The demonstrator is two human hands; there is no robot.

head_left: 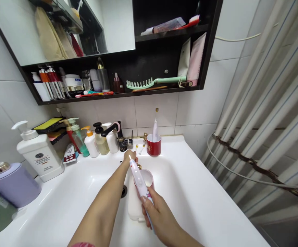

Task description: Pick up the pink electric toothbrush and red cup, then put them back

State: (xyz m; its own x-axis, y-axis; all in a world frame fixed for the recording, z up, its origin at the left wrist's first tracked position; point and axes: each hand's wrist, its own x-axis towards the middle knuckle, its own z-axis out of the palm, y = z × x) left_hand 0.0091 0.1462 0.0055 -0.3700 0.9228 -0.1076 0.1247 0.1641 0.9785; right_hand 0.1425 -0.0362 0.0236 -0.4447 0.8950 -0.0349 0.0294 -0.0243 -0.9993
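My right hand (159, 212) is wrapped round the pale electric toothbrush handle (140, 181), which is tilted over the sink. Its bare metal shaft points up and away, with no brush head on it. My left hand (129, 156) reaches to the sink's back rim, beside two small toothbrush heads (141, 149). Its fingers are mostly hidden behind the back of the hand, so their grip does not show. Under the handle, a red cup with a white inside (149, 176) stands in the basin, partly covered. A white case (135, 209) lies below it.
A red cup (154, 148) holding another upright white brush handle (155, 130) stands on the back rim. The black faucet (122, 137) is left of it. Several pump bottles (101, 140) line the left side of the sink (190, 178). A dark shelf (118, 97) hangs above.
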